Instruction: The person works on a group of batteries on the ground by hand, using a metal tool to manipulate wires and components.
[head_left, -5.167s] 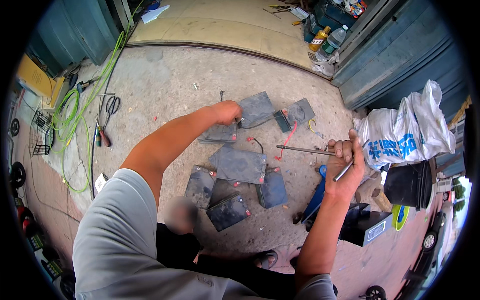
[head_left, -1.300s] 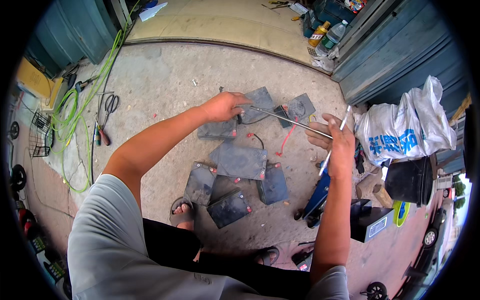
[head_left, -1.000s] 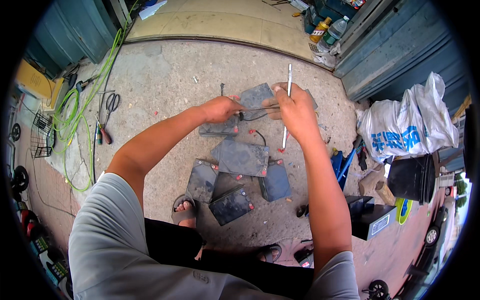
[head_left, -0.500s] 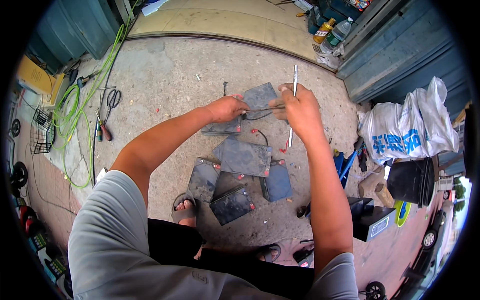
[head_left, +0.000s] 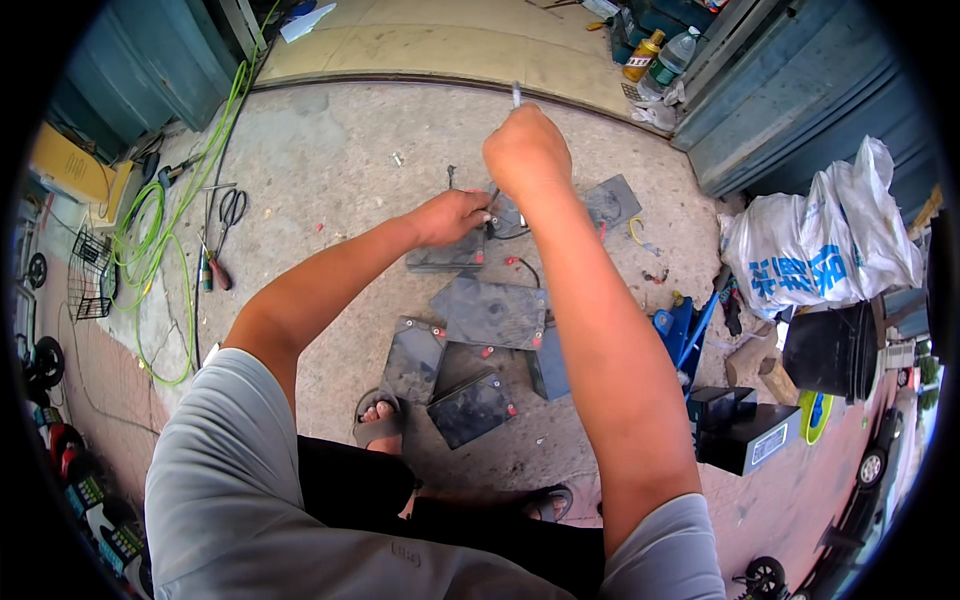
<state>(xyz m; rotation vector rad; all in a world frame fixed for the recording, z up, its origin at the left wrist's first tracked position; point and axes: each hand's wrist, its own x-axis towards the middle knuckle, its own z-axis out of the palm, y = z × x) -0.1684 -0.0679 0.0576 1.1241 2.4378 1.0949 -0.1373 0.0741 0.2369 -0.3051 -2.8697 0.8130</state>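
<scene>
My right hand (head_left: 527,155) is a fist around a T-handle wrench (head_left: 517,95); only one end of its silver crossbar shows plainly above the fist. To the left and nearer, my left hand (head_left: 450,216) has thumb and fingers pinched together over the edge of a dusty black battery (head_left: 440,258). What lies between those fingertips is too small to make out. A short black cable (head_left: 512,236) runs beside them. Closer to me lie more batteries with red terminals: one in the middle (head_left: 497,312), one on the left (head_left: 412,362), one in front (head_left: 468,410).
Scissors (head_left: 232,207), a screwdriver (head_left: 219,272) and a coiled green cable (head_left: 140,225) lie on the left. Another battery (head_left: 612,202) rests past my right forearm. A white sack (head_left: 800,250), a black box (head_left: 765,440) and a blue tool (head_left: 680,330) are on the right. My sandalled feet are near.
My right hand has moved left and away from me, turning the wrench so its crossbar is mostly hidden. My left hand stays at nearly the same spot. The far right battery has come into view.
</scene>
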